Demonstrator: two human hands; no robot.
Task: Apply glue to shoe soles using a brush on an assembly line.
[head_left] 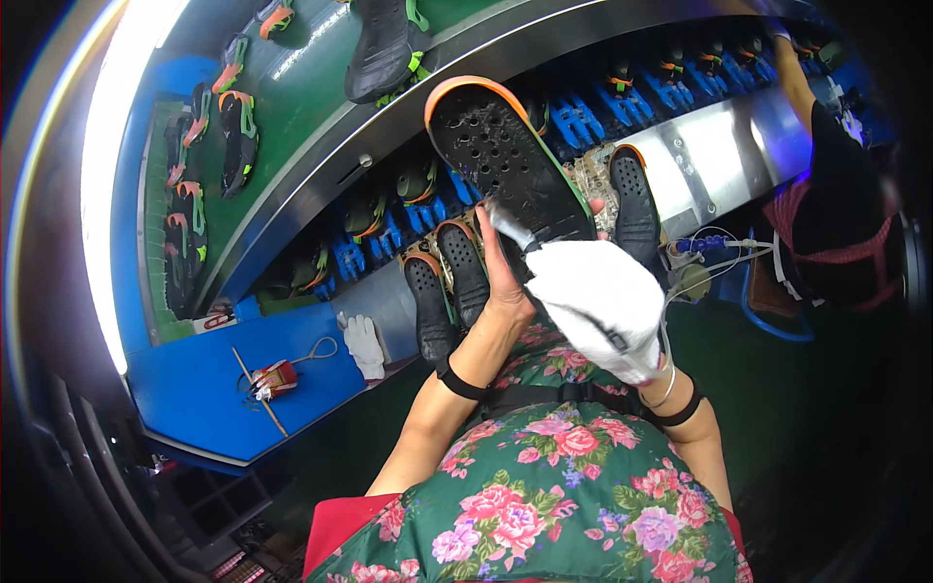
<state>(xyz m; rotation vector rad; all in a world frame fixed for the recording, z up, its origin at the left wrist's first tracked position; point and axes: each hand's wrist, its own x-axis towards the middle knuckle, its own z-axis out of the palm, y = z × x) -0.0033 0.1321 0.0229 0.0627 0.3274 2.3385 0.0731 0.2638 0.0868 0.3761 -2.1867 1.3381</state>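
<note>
My bare left hand [502,282] grips a black shoe sole [481,131] with small round holes and an orange and green rim. My thumb lies along its left edge, and fingertips show past its right edge. Over the lower part of the sole is my right hand [603,306] in a white glove, closed around a brush [512,225]. Its pale metal-looking part sticks out and the tip touches or nearly touches the sole; the handle is hidden by the glove. Two more black soles [425,296] [464,262] stand left of my left hand, and another sole [634,199] stands right of the held one.
A conveyor with blue holders [578,121] carrying shoe parts runs beyond my hands. Above it, a green belt [301,107] bears several sandals. At left are a blue table [175,379], a red container [277,379] with a stick, and a white glove [363,345]. A co-worker's arm [795,83] reaches in at right.
</note>
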